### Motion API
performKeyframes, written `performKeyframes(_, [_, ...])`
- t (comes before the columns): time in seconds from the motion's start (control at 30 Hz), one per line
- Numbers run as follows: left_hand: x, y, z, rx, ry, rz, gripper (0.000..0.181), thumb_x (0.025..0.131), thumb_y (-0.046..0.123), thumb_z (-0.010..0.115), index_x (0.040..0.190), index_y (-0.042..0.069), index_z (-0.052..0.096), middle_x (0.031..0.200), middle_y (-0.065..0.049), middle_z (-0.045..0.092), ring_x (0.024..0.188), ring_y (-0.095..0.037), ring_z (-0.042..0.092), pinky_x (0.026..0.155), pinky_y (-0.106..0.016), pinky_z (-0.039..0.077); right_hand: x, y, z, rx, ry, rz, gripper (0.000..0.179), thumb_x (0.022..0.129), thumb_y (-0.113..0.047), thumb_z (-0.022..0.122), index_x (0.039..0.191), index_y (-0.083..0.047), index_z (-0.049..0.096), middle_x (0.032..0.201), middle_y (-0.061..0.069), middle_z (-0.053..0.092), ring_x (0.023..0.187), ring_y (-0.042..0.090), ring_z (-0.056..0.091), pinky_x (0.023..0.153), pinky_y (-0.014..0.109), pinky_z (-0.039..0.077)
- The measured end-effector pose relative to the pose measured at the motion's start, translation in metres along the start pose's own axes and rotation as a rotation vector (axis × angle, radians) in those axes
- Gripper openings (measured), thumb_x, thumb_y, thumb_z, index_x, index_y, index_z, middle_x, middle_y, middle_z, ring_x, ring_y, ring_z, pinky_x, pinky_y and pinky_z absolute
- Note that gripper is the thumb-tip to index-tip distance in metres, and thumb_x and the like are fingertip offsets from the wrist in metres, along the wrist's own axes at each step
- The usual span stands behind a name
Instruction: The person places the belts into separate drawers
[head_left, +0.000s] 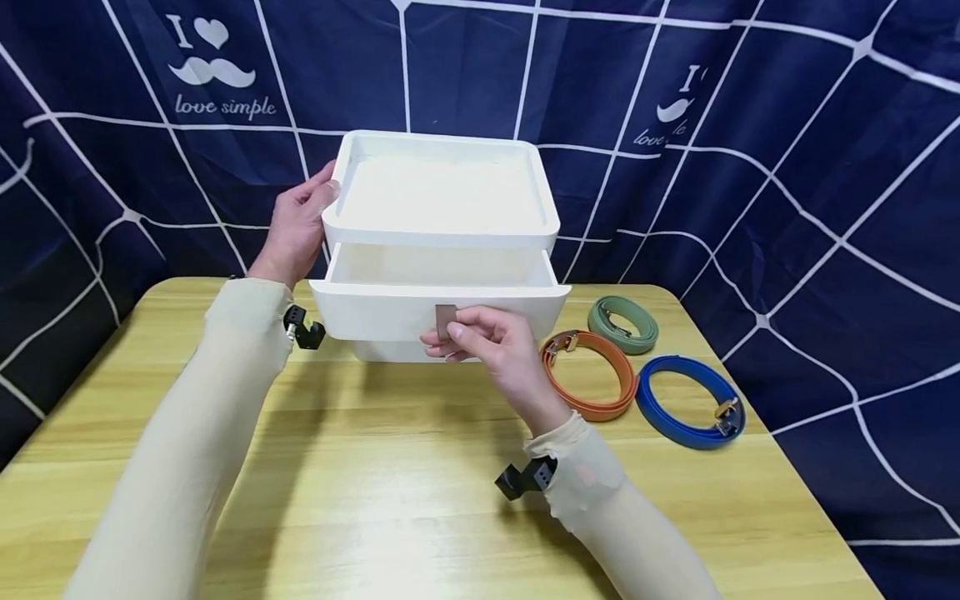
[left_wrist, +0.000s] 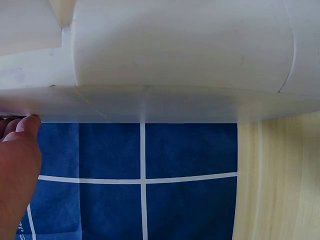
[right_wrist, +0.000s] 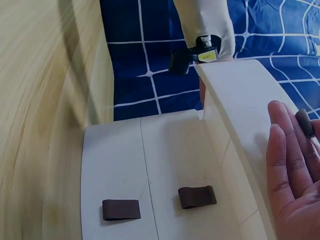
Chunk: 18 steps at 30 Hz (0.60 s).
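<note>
A white drawer unit (head_left: pixel 442 192) with a rimmed top stands on the table in the head view. Its top drawer (head_left: pixel 375 315) is pulled partway out, and the visible inside holds nothing. My right hand (head_left: pixel 506 350) pinches the brown pull tab (head_left: pixel 446 318) on that drawer's front between thumb and fingers. In the right wrist view, two more brown tabs (right_wrist: pixel 121 209) stick out from the drawer fronts below. My left hand (head_left: pixel 294 223) grips the unit's left side near the back, thumb by the top rim. Its fingertips touch the white wall (left_wrist: pixel 165 102) in the left wrist view.
Right of the unit lie three coiled belts: a green belt (head_left: pixel 641 333), an orange belt (head_left: pixel 600 411) and a blue belt (head_left: pixel 678 429). A dark blue curtain (head_left: pixel 465 67) with white lines hangs behind the wooden table (head_left: pixel 352 517) and along its sides.
</note>
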<state>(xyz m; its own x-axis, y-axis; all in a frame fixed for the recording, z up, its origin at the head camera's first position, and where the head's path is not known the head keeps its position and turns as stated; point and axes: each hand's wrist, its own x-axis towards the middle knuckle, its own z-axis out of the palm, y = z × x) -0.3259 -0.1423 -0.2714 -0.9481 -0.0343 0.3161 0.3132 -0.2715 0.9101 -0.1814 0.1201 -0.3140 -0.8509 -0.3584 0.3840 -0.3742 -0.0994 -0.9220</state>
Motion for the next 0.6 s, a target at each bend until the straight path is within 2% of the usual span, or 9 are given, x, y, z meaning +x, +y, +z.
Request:
performKeyframes(0.23, [0.0009,-0.0005,0.0004,-0.009,-0.013,0.003,0.047,0.1,0.007,0.052,0.144,-0.004,0.042,0.155,-0.004,0.037,0.137,-0.014,0.036,0.103,-0.022,0.038,-0.001,-0.0015,-0.0001,0.009,0.006,0.012,0.02,0.098,-0.006,0.056,0.107,0.011,0.063,0.098,0.021,0.072,0.087,0.035,0.071,0.072,0.044,0.056])
performKeyframes(0.6, [0.0005,0.0001,-0.0011,0.029,-0.002,0.004,0.046,0.1,0.009,0.052,0.144,-0.001,0.043,0.153,-0.003,0.039,0.137,-0.013,0.036,0.103,-0.022,0.038,-0.0041,-0.0045,0.0008,0.007,0.007,0.019,0.021,0.099,-0.006,0.055,0.106,0.011,0.063,0.097,0.021,0.072,0.086,0.036,0.071,0.073,0.04,0.055])
